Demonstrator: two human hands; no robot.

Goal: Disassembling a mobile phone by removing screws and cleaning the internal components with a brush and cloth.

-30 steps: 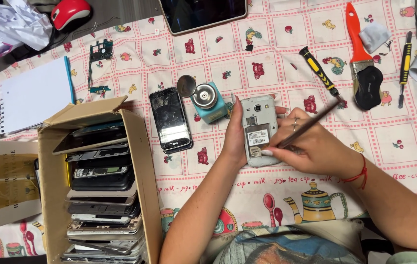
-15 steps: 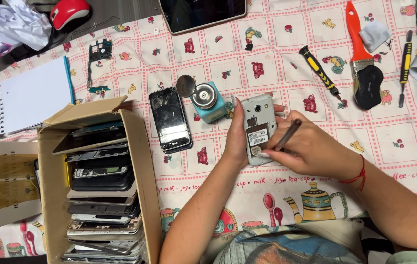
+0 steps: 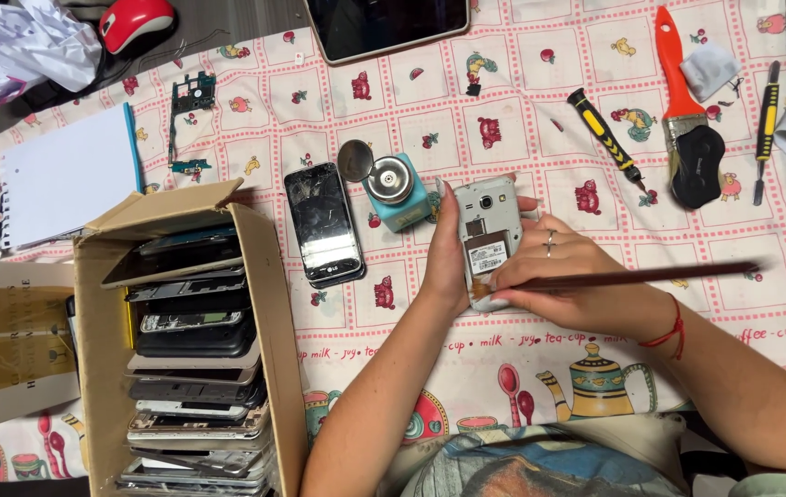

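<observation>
Nearest, left hand [image 3: 448, 267] wrapped around white back-opened phone [image 3: 488, 235] at cloth centre; right hand [image 3: 563, 281] pinching thin dark brush [image 3: 632, 276], tip on lower interior; cover off, cleaning seemingly underway; teal dispenser bottle [image 3: 397, 189] crowding at 10 o'clock; cardboard box of phones [image 3: 195, 359] at 8; open cloth toward 3.

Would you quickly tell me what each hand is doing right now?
Left hand: closed around the opened white phone, steadying it.
Right hand: closed on a thin brown brush, tip at the phone's lower end.
</observation>
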